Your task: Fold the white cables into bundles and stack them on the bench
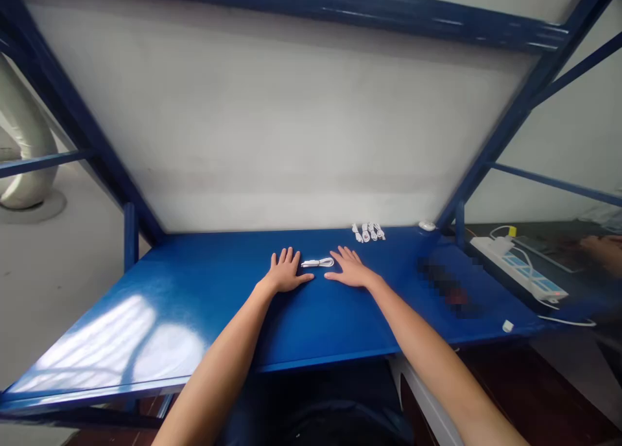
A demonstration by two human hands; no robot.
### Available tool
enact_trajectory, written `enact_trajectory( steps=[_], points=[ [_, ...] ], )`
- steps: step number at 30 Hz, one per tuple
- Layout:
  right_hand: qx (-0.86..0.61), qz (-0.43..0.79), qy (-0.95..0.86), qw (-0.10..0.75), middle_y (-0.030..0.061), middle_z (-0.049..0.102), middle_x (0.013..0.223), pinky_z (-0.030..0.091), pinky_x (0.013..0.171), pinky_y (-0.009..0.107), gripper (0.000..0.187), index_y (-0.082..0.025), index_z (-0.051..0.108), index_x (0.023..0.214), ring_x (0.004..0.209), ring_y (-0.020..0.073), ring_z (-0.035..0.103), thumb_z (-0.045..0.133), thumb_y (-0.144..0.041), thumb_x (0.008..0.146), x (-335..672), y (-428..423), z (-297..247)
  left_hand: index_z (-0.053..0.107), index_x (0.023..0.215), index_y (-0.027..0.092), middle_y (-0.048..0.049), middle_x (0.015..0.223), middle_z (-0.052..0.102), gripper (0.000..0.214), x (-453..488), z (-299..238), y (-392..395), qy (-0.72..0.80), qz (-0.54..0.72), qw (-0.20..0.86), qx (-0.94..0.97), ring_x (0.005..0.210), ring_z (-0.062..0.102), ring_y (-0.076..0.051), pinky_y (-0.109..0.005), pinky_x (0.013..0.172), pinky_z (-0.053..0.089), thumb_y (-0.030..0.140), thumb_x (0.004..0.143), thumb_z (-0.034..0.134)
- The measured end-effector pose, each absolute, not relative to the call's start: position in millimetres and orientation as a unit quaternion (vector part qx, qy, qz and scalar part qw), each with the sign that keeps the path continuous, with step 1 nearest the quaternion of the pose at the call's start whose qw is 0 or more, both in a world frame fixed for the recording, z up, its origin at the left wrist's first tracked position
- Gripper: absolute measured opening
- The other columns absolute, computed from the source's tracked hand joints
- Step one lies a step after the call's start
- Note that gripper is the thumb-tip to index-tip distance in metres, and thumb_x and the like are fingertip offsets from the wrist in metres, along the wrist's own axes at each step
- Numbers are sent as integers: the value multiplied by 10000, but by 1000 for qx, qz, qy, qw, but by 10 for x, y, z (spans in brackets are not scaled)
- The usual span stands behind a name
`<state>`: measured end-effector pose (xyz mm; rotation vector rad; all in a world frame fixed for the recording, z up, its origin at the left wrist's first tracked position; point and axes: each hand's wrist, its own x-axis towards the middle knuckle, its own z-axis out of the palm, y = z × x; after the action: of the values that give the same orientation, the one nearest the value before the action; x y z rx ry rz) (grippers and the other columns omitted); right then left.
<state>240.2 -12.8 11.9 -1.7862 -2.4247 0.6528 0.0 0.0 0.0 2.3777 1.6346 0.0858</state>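
Note:
A bundled white cable lies flat on the blue table, between my two hands. My left hand rests palm down just left of it, fingers spread and thumb pointing toward the right. On the other side my right hand also lies flat with fingers apart, its fingertips near the looped end of the cable. Neither hand holds anything. Behind my right hand, close to the wall, several more bundled white cables sit side by side.
A white rounded object sits at the table's back right. Further right are a white power strip with a plugged-in adapter and a small white cube. Blue frame posts flank the table. Another person's hand shows at the far right.

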Motion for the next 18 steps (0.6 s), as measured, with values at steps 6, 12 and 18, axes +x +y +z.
enact_trajectory(
  steps=[6, 12, 18],
  points=[
    [-578, 217, -786, 35, 78, -11, 1567, -10, 1131, 429, 1005, -225, 149, 1497, 1423, 283, -62, 354, -830, 720, 2406, -134, 120, 231, 1471, 130, -185, 1531, 89, 1009, 1, 28, -11, 561, 25, 132, 817, 1410, 7, -359, -555, 1090, 25, 817, 734, 293],
    [-574, 211, -787, 87, 98, 152, 1552, 60, 1128, 454, 848, -216, 321, 1448, 1423, 297, 61, 398, -744, 788, 2389, -144, 116, 223, 1471, 125, -188, 1535, 78, 1004, 0, 33, -17, 561, 17, 129, 818, 1413, 3, -356, -557, 1089, 20, 811, 741, 291],
    [-504, 187, -811, 232, 105, 605, 1189, 360, 982, 379, 366, -199, 651, 1080, 1131, 239, 517, 404, -415, 918, 2317, -148, 119, 500, 1298, 210, -145, 1444, 392, 611, 31, 69, -32, 526, 117, 130, 832, 1357, 278, -328, -535, 1077, 158, 613, 886, 297]
  ],
)
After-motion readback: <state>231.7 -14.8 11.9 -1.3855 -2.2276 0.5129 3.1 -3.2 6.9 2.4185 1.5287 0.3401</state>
